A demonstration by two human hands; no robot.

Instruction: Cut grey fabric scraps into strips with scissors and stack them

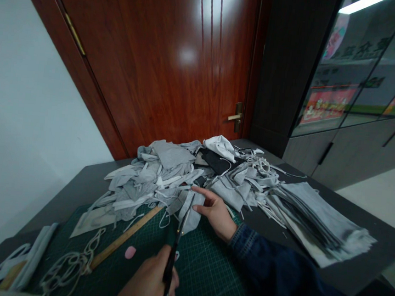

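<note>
- Well, this head view looks down at a green grid cutting mat (204,268) on a dark grey table (83,188).
- The left hand (146,279) is shut tight around long black scissors (170,265). Their tips point up at the far edge of the mat. I cannot tell how wide the blades are open.
- The right hand (214,211), in a dark blue sleeve (260,255), is open with its fingers spread. It sits at the far edge of the mat, over a soft grey cloth strip (191,214), just by the scissor tips. I cannot tell if it has hold of the cloth.
- That strip looks light and floppy, so it may slip. It seems best held flat, near the spot the tips point at.
- Past the mat lies a big heap of grey cloth scraps (160,172).
- To the right of the mat lies a stack of flat grey cloth pieces (319,218).
- On the mat lie a long wooden ruler (123,238), a small round pink thing (130,252) and loops of white cord (70,263).
</note>
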